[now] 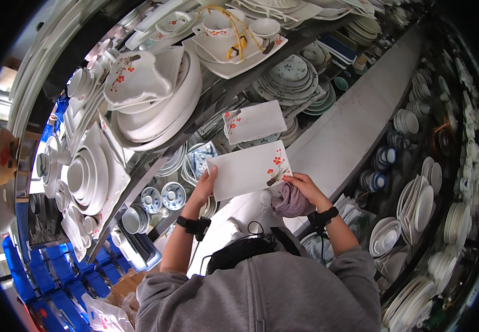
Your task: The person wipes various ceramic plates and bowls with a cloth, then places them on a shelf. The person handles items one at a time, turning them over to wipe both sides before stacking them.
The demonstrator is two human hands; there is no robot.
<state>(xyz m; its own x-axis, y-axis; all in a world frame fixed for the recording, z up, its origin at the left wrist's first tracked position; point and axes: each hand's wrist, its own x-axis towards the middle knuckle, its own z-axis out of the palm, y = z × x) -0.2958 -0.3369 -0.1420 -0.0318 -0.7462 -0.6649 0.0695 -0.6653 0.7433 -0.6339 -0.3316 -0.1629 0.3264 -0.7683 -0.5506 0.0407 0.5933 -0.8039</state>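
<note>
A white rectangular ceramic plate (243,172) with red blossoms and a dark branch painted at its right end is held level before me. My left hand (206,181) grips its left edge, thumb on top. My right hand (304,186) pinches the lower right corner and also holds a crumpled mauve cloth (291,202) that hangs under the plate. Just beyond lies a similar rectangular plate (258,122) with blossoms at its left end, at the shelf edge, apparently on top of others.
Shelving at the left bears stacked white bowls (160,112), a square plate (235,70) with cups, and patterned round plates (291,79). A pale floor aisle (347,112) runs to the upper right. More stacked dishes (416,207) line the right side. Blue bins (63,265) stand at lower left.
</note>
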